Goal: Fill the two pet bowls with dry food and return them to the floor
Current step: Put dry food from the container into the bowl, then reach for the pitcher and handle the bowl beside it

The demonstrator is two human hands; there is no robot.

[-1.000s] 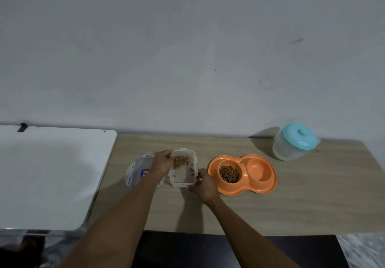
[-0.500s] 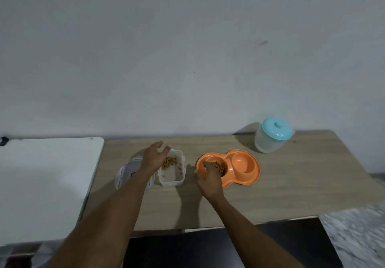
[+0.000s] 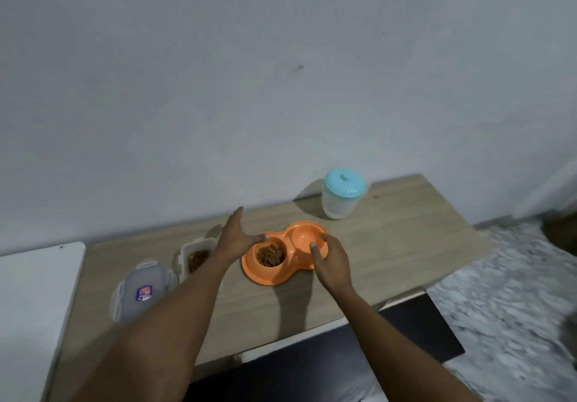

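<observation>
Head view. The orange double bowl (image 3: 262,277) sits flat on the wooden surface (image 3: 390,255), not yet on the floor (image 3: 515,292). Its left well holds a mound of kibble (image 3: 270,255); the right well (image 3: 304,236) looks empty.

Left hand (image 3: 238,241): fingers straight and spread, thumb tip at the bowl's left rim, holding nothing. Right hand (image 3: 332,258): fingers bent over the near rim of the right well. We cannot tell whether they grip the rim or only rest on it.

We judge the step in hand to be a two-handed grasp on the bowl.

Risks from here:
- If the bowl goes to the floor now, one well goes unfilled and the task is only half done.
- The load is one-sided. A lift from the right rim alone could tip the dish and spill kibble.
- The open food container (image 3: 180,258) stands just beside the left forearm, its lid (image 3: 142,289) off to the left. A careless sweep of that arm could knock it over.
- The teal-lidded jar (image 3: 340,202) is well behind and looks out of harm's way.
</observation>
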